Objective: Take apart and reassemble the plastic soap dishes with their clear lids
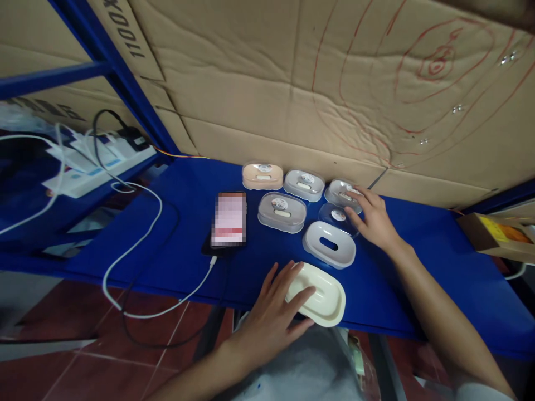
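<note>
My left hand (278, 306) has its fingers spread over the left end of a cream oval dish (328, 298) at the table's front edge. At the back right, my right hand (371, 214) reaches with parted fingers to a lidded grey box (336, 193) and a clear lid (334, 216) with a round sticker. Between the hands lies a white oval tray (324, 257) with a slot in its middle. Further lidded boxes stand to the left: a peach one (262, 176), a grey one (304, 185) and a larger grey one (282, 212).
A phone (229, 220) with a white cable (156, 316) lies left of the boxes on the blue table (175, 239). A power strip (98, 172) with plugs is at the left. Cardboard (251, 83) stands behind; an open carton (497, 236) sits at the right.
</note>
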### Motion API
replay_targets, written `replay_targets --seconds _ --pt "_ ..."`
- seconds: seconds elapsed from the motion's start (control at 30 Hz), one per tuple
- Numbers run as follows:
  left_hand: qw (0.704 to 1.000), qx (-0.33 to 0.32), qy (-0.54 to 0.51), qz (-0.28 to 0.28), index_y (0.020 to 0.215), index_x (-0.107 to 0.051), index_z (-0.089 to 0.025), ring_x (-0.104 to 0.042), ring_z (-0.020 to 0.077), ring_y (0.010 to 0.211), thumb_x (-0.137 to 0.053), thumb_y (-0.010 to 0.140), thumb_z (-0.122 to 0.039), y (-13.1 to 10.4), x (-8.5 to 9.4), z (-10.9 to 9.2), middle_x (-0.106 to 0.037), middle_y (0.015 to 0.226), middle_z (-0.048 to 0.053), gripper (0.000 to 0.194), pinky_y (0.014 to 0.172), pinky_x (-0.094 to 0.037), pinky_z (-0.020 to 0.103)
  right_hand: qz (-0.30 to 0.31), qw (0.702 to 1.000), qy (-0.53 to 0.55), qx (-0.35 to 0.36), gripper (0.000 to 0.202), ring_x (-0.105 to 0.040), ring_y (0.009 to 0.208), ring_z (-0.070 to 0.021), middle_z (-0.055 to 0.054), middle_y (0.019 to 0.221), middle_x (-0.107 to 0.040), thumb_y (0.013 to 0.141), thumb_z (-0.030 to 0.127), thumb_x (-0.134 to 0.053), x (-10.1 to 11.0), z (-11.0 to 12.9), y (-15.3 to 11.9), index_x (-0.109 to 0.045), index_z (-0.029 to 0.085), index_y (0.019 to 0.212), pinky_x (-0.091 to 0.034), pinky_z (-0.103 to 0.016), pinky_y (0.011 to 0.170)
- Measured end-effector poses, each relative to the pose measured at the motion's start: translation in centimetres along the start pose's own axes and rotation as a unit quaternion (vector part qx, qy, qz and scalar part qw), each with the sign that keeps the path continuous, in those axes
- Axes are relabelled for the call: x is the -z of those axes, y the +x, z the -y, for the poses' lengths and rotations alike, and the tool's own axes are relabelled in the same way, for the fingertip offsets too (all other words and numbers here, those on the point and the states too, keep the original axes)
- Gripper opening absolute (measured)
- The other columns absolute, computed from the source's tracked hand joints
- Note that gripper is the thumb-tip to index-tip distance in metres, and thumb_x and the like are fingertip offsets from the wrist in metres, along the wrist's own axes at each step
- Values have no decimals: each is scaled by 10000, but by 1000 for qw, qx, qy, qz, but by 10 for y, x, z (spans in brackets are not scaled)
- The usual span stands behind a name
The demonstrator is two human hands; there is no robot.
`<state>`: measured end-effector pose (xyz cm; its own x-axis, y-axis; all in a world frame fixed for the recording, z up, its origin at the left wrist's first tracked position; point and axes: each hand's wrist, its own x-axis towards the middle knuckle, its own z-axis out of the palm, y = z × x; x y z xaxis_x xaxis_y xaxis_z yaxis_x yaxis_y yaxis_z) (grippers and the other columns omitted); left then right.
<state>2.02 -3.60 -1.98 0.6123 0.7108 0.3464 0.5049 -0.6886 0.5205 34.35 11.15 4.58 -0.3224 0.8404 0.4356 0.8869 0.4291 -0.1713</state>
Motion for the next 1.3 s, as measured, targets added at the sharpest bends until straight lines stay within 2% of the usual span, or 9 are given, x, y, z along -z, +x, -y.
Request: replay_targets --seconds 0.13,0.27,0.37,0.47,0.57,0.73,0.9,1.1,1.3 --pt "999 39 23 10 1544 -471 -241 -337 462 1575 -803 894 -446 2 4 1 -332 1710 253 758 1235 -227 789 33 994 68 81 381 -563 1415 -323 -125 1498 -622 1094 358 -452 -1 40 -9 -629 264 1418 -442 -560 1177" --pt "998 56 -29 5 1354 -625 -279 -449 414 1521 -768 928 -447 3 6 2 -445 1668 171 479 1257 -182 778 101 975 141 143 297 -667 1265 -284 -87 1309 -740 1096 304 -486 8 77 -33 -680 280 1320 -517 -506 1084" --pt "992 75 -87 -50 1162 -673 -281 -493 372 1490 -770 937 -387 2 8 4 -537 1579 122 267 1247 -327 700 134 957 191 173 267 -706 1148 -265 -92 1208 -763 1062 402 -597 10 89 -47 -689 253 1263 -558 -457 1000" --pt "978 88 -142 -125 1074 -665 -296 -488 341 1489 -796 921 -311 2 11 5 -586 1453 72 202 1180 -485 582 142 949 201 197 538 -685 1210 -299 -133 1305 -731 969 580 -697 7 97 -54 -646 216 1361 -562 -492 1027" --pt "956 102 -185 -204 1035 -665 -302 -477 342 1493 -829 886 -223 2 13 3 -512 1461 41 235 1198 -475 570 117 949 192 219 602 -625 1335 -324 -155 1395 -689 936 576 -739 3 108 -59 -636 194 1389 -543 -532 1100" --pt "869 135 -384 -280 1055 -577 -288 -542 334 1457 -765 907 -113 3 10 -4 -392 1584 29 297 1161 -517 561 48 941 222 249 167 -685 1248 -235 -129 1232 -757 1014 168 -619 -6 125 -62 -711 159 1152 -579 -415 1094" --pt "817 173 -467 -292 1137 -560 -331 -535 324 1473 -803 882 -135 9 12 0 -350 1691 13 403 1097 -573 485 50 946 196 254 252 -667 1307 -250 -143 1316 -736 1064 230 -563 -15 131 -62 -695 154 1264 -568 -453 1129" --pt "694 320 -620 -178 1442 -576 -285 -543 335 1465 -889 794 -264 12 21 9 -576 1580 110 720 1174 -504 449 43 937 219 270 365 -554 1448 -223 -132 1378 -713 1071 150 -532 -35 131 -70 -618 119 1424 -487 -390 1222" --pt "554 382 -727 -133 1367 -691 -277 -656 331 1335 -942 726 -229 9 3 -1 -780 1287 75 690 1186 -480 471 48 933 211 287 482 -433 1544 -224 -148 1494 -638 1110 160 -446 -45 133 -75 -429 111 1589 -452 -425 1250"
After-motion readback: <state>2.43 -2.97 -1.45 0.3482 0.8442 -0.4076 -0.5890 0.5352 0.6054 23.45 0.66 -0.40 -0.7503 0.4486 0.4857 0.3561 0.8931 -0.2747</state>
